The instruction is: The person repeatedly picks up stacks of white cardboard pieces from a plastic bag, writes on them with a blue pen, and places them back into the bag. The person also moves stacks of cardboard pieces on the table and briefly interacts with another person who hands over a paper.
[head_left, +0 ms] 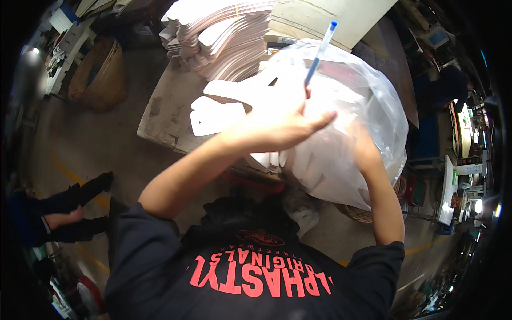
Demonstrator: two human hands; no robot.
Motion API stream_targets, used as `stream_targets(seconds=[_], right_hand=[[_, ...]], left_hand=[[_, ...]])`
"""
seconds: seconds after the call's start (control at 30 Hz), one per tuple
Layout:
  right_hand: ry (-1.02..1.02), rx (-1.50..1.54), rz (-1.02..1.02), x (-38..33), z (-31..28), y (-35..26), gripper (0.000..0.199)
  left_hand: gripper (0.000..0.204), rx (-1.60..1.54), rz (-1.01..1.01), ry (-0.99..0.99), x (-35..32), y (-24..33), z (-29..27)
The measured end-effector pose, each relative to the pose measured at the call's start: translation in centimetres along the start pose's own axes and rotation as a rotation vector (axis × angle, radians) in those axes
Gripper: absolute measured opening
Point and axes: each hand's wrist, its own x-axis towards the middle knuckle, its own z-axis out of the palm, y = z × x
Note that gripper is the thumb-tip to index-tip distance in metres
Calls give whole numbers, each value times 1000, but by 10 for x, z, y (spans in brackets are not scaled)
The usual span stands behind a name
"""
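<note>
At the table edge point(160, 125), left hand point(277, 125) holding pen point(319, 50), on plastic bag point(368, 106)

Dim, soft-focus fisheye view; dark, warped rim.

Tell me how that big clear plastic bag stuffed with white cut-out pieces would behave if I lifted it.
The big clear plastic bag looks thin and crinkled, so it would probably sag. The flat white cut-out pieces bulge its lower side and may shift. The glossy film could be slippery; the left hand, also holding a blue pen, presses on top.
</note>
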Motion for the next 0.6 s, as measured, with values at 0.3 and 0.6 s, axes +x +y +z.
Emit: stream_targets(seconds=[0.3, 0.6], right_hand=[[-200, -159, 283, -13, 8, 42, 75], [-163, 3, 211, -5, 18, 32, 51]], left_hand=[[71, -1060, 9, -147, 49, -50, 54], [17, -914, 376, 171, 68, -41, 28]])
